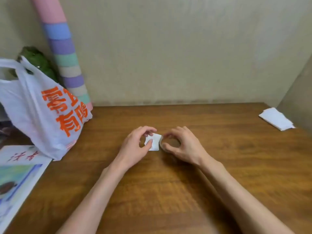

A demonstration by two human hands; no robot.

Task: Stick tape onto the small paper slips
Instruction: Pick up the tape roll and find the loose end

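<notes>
One wooden table (219, 166) fills the lower part of the view and runs back to a plain beige wall. At its left edge stands a white plastic bag (33, 112) with large orange lettering, its handles up. Behind the bag a thick roll (64, 53) banded in pink, blue, purple and green leans against the wall, with something dark green (38, 59) just beside it. A printed sheet (18, 179) lies flat at the near left, partly under the bag. At the far right corner, well apart from the hands, lies a small stack of white paper (276, 118).

Both forearms reach in from the bottom edge and meet near the middle of the table. The right hand (184, 146) is curled round a roll of tape (161, 143), thumb on the near side and fingers over the far side, holding it down on the wood. The left hand (135, 146) is also curled, its thumb tip on a slip of paper (156, 144) and its bent fingers at the slip's far edge. The slip lies flat on the table between the two hands, touching the roll.
</notes>
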